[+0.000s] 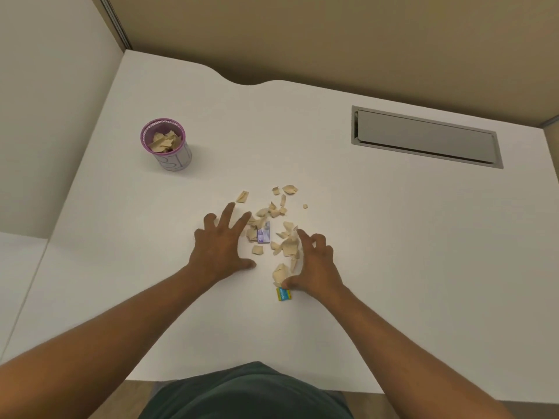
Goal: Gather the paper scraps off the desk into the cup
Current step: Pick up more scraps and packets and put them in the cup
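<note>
Several tan paper scraps (276, 225) lie scattered in the middle of the white desk (393, 252). A purple-rimmed cup (167, 144) stands upright at the back left, with scraps inside it. My left hand (222, 247) lies flat on the desk with fingers spread, its fingertips touching the left edge of the pile. My right hand (313, 263) is curled at the right edge of the pile, fingers and thumb touching scraps but closed on none. A small purple card (263, 232) lies among the scraps. A small blue and yellow packet (283, 294) lies by my right thumb.
A grey cable hatch (425, 137) is set into the desk at the back right. Partition walls close the desk at the back and left. The desk's front edge runs just above my dark green shirt (245, 391).
</note>
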Demonstrator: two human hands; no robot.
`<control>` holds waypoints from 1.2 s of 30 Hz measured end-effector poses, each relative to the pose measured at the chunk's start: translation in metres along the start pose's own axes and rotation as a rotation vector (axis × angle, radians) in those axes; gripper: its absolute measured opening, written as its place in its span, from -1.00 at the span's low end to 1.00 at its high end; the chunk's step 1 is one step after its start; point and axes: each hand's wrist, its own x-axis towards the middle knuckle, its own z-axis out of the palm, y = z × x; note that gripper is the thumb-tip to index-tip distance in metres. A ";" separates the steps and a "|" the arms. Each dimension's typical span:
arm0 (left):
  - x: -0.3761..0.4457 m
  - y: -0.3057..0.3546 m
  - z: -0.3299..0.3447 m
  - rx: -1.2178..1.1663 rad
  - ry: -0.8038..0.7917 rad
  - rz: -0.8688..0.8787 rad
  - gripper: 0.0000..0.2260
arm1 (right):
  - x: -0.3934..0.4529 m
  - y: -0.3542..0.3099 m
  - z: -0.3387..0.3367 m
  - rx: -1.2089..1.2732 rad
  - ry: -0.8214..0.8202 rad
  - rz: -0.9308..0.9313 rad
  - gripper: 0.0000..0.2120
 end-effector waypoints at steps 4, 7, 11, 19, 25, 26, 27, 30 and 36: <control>0.004 0.015 0.010 -0.022 -0.021 -0.032 0.04 | 0.007 -0.017 0.015 0.270 0.090 -0.018 -0.09; 0.013 0.028 0.011 -0.127 0.000 0.051 0.02 | 0.015 -0.026 0.014 0.266 0.145 -0.080 -0.20; 0.022 0.031 0.007 -0.164 -0.011 0.089 0.09 | 0.020 -0.025 0.004 -0.079 0.240 -0.125 -0.02; 0.023 0.032 0.005 -0.212 -0.024 0.087 -0.54 | 0.015 -0.038 0.019 -0.275 0.099 -0.172 -0.37; 0.020 0.026 0.006 -0.285 0.019 0.036 -0.72 | 0.005 -0.037 0.024 -0.181 0.132 -0.275 -0.67; 0.021 0.024 0.007 -0.291 0.024 0.031 -0.73 | 0.006 -0.038 0.024 -0.190 0.132 -0.288 -0.69; 0.022 0.024 0.008 -0.294 0.024 0.029 -0.75 | 0.008 -0.038 0.023 -0.226 0.141 -0.297 -0.69; 0.023 0.021 0.009 -0.348 0.019 0.000 -0.74 | 0.014 -0.037 0.019 -0.194 0.135 -0.283 -0.74; 0.024 0.004 -0.005 -0.575 0.064 -0.157 -0.79 | 0.024 -0.033 0.023 -0.113 0.162 -0.221 -0.81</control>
